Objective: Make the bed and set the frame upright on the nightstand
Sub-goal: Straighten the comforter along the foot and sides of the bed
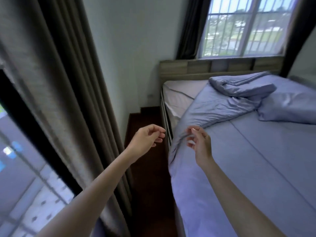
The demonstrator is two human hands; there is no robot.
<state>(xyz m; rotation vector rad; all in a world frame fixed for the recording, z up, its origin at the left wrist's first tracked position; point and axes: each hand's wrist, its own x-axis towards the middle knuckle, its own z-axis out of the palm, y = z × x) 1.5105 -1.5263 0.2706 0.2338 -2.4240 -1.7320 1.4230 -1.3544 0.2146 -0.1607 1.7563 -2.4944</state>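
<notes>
Hands reaching for the bed's near edge, left hand (147,138) and right hand (199,142) both loosely curled and empty, are hovering by the rumpled blue duvet (222,106), apparently poised to pull it straight toward the bare mattress corner (179,96); no frame or nightstand is showing.

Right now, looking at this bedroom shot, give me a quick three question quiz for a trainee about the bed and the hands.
1. True or false: the left hand grips the blue blanket.
2. Multiple choice: where is the blanket bunched up? A) near the headboard B) on the floor C) over the curtain
3. Short answer: what shows at the bed's uncovered head corner?

Key
1. False: it hangs open over the floor gap, touching nothing.
2. A
3. The bare white mattress. The right hand is beside the blanket's edge, fingers loosely curled; whether it touches the cloth is unclear.
</notes>
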